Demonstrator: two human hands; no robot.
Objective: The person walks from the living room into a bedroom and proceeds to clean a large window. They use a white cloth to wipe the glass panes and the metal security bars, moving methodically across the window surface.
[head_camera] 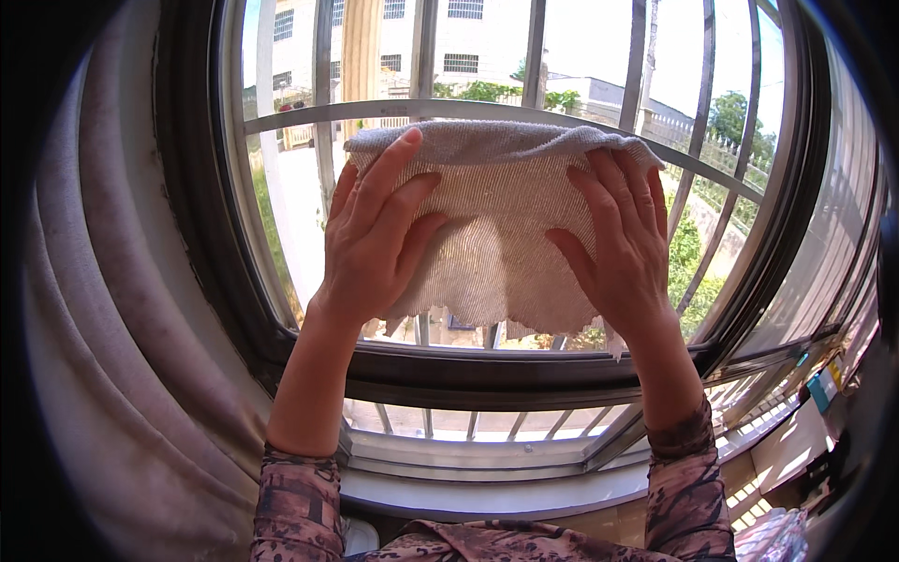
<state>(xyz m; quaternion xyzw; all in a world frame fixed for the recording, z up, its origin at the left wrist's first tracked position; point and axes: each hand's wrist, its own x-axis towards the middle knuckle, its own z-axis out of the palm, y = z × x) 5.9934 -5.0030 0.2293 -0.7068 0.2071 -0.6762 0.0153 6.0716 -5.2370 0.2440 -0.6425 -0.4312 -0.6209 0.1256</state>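
Note:
A pale grey ribbed cloth (484, 204) is spread in front of the window glass (288, 204), its top edge folded over. My left hand (379, 218) holds the cloth's left side, one fingertip lying over the fold. On the opposite side, my right hand (618, 225) holds the cloth with its fingers bent at the upper corner. Both thumbs point inward across the fabric. Sunlight brightens a patch of it, and the lower edge hangs ragged. How much of the cloth touches the glass is hard to tell.
A dark window frame (491, 376) surrounds the glass, with metal bars (537, 56) beyond it. Curtains (126, 281) hang at the left. Below runs a pale sill (491, 492). Striped fabric (776, 537) and a box-like blue item (818, 390) are at the lower right.

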